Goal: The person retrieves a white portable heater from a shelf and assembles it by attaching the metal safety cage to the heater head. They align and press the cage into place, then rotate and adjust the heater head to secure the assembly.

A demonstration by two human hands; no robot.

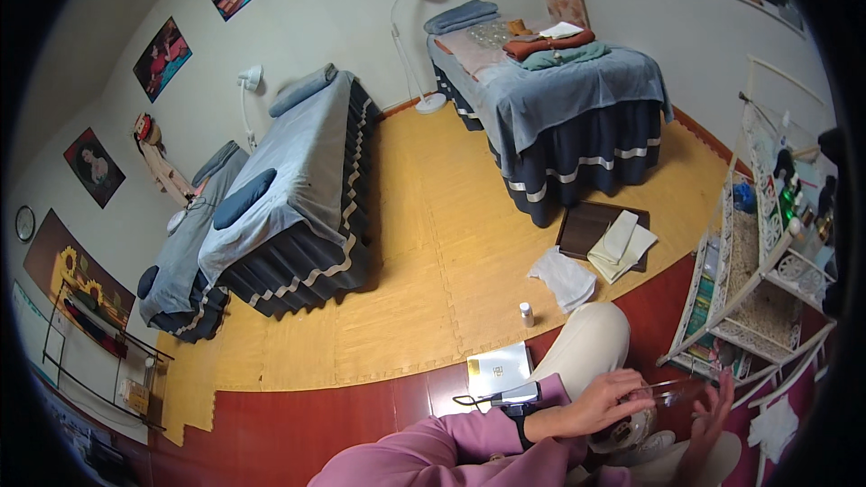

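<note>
Low on the right, my left hand (606,404) pinches one end of a thin-rimmed clear item (669,391) that looks like eyeglasses. My right hand (715,413) is at its other end, fingers spread and slightly curled; whether they touch it is hard to tell. Beneath my left hand, a clear round container (624,433) sits at my lap, partly covered by the hand. A black strap with a grey device (516,395) is around my left wrist. Beside my knee, a silver-white flat box (499,368) lies on the floor.
A small white bottle (527,314) stands near a crumpled white plastic bag (564,278). A dark tray (586,227) holds folded cream cloth (622,245). To the right rises a white shelf rack (740,334) with bottles. Skirted beds (577,140) stand farther off.
</note>
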